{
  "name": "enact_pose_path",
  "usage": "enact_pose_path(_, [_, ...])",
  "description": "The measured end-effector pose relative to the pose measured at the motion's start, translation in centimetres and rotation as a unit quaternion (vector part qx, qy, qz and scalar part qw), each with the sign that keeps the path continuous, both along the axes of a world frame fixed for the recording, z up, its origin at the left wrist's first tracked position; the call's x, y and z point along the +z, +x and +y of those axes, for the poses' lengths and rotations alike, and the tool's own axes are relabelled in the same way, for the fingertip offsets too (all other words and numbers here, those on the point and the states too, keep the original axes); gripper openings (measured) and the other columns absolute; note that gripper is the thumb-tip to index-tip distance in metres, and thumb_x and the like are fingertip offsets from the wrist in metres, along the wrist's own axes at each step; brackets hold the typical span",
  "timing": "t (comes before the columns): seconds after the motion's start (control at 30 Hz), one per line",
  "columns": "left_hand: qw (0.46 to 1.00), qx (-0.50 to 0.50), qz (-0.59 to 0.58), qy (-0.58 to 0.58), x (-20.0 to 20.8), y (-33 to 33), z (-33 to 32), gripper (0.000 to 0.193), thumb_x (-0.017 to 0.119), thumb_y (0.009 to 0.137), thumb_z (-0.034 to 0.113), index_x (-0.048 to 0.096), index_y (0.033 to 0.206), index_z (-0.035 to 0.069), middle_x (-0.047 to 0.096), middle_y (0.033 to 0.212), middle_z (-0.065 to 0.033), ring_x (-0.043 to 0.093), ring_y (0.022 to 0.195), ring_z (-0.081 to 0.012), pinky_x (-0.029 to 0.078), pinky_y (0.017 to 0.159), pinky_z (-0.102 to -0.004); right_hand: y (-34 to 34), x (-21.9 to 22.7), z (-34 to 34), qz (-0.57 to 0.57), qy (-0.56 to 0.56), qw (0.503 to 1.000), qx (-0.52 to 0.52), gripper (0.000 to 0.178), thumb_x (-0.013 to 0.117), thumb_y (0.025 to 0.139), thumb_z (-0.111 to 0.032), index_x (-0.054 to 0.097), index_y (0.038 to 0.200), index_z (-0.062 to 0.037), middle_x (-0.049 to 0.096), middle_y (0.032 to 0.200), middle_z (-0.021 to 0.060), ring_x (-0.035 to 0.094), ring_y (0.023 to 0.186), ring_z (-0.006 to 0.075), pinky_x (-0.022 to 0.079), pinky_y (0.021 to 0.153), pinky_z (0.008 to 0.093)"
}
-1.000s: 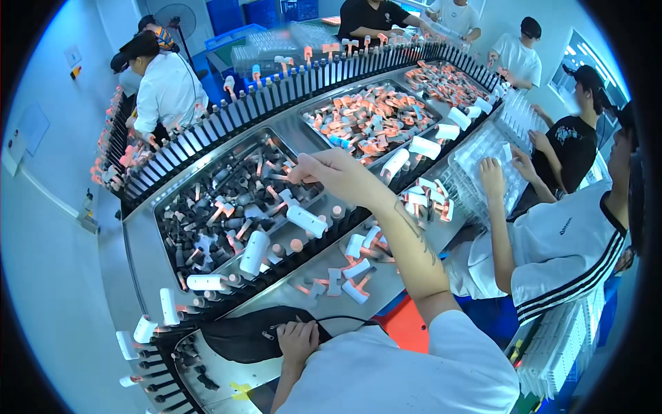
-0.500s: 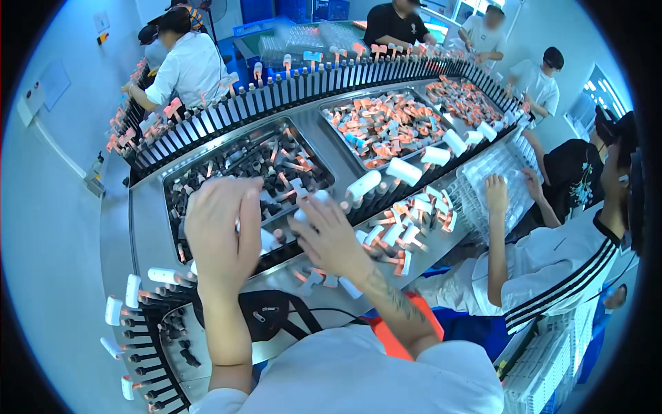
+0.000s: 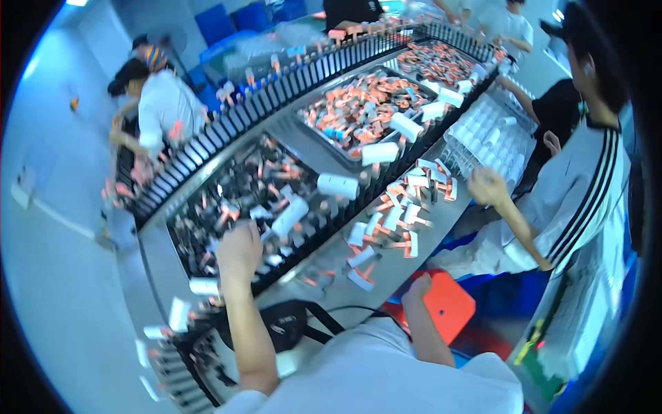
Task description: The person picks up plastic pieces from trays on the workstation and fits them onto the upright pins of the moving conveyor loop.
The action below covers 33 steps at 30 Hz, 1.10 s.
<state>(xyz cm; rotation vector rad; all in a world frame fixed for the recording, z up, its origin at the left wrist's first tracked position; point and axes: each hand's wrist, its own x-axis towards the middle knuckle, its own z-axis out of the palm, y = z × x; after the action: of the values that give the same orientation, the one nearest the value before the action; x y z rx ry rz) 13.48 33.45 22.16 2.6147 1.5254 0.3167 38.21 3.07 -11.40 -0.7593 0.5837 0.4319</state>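
Note:
My left hand (image 3: 239,248), blurred and curled, is over the near edge of a metal tray (image 3: 181,243) of dark and orange small parts. What its fingers hold, if anything, is hidden. Close by, a white cylinder-headed piece (image 3: 289,216) stands on the row of black holders, with another white cylinder head (image 3: 338,185) farther right. Low beside my body, my right hand (image 3: 417,286) is closed at the left edge of a red stool (image 3: 445,310). White-headed pieces with orange stems (image 3: 393,217) lie in a loose pile on the metal table above the stool.
A second tray (image 3: 307,127) holds many orange-and-white parts. Black holders (image 3: 234,114) loop around the line. On the right, a co-worker (image 3: 579,186) in a striped white shirt sits near clear plastic trays (image 3: 486,134). A black bag (image 3: 265,328) lies by my left forearm.
My right hand has left the holders and come down to the red stool. My left hand has curled and moved slightly right and down. The whole view has tilted.

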Motion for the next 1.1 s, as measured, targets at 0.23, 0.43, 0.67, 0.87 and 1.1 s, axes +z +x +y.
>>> enact_pose_path(0.23, [0.978,-0.093,-0.132,0.134,5.4,3.1,-1.7,0.039,0.041,0.104,0.023,0.069,0.092,0.000,0.070,0.095,-0.0216,0.068,0.082,-0.0415,0.052,0.075,-0.0503,-2.9,-0.1,1.4,0.039,-0.203,0.978,-0.011,0.051,0.034,0.105,-0.036,0.054,0.122,0.0070,0.061,0.124,0.0234,0.060,0.114,0.0362,0.050,0.093,0.0438])
enact_pose_path(0.43, [0.988,-0.049,0.012,0.143,4.0,2.0,-0.7,0.036,0.045,0.102,0.024,0.071,0.091,0.001,0.073,0.093,-0.0187,0.070,0.091,-0.0379,0.052,0.081,-0.0484,-3.3,0.3,3.9,0.043,-0.327,0.944,-0.009,0.052,0.033,0.105,-0.037,0.054,0.123,0.0074,0.060,0.125,0.0256,0.060,0.114,0.0381,0.049,0.094,0.0436])
enact_pose_path(0.67, [0.978,-0.106,0.161,0.082,-0.5,6.6,-0.5,0.042,0.044,0.102,0.032,0.069,0.083,0.004,0.069,0.071,-0.0162,0.069,0.067,-0.0394,0.054,0.066,-0.0475,-3.7,2.9,5.2,-0.009,-0.426,0.905,-0.003,0.058,0.031,0.106,-0.042,0.050,0.129,0.0077,0.057,0.130,0.0299,0.058,0.115,0.0417,0.047,0.097,0.0424])
enact_pose_path(0.87, [0.964,-0.107,-0.218,0.109,8.2,8.6,-3.5,0.035,0.047,0.101,0.024,0.073,0.087,0.004,0.071,0.082,-0.0161,0.067,0.082,-0.0352,0.051,0.075,-0.0464,-3.6,3.2,4.8,-0.062,-0.350,0.934,-0.023,0.062,0.030,0.108,-0.046,0.046,0.136,0.0064,0.054,0.136,0.0262,0.055,0.121,0.0375,0.042,0.102,0.0409])
enact_pose_path(1.1, [0.996,-0.050,0.063,-0.031,4.6,10.5,-2.8,0.037,0.044,0.101,0.026,0.071,0.085,0.006,0.074,0.087,-0.0183,0.072,0.084,-0.0367,0.057,0.075,-0.0471,-3.8,4.0,4.8,-0.045,-0.356,0.934,-0.003,0.061,0.029,0.109,-0.045,0.045,0.137,0.0064,0.052,0.136,0.0241,0.052,0.124,0.0341,0.039,0.105,0.0391])
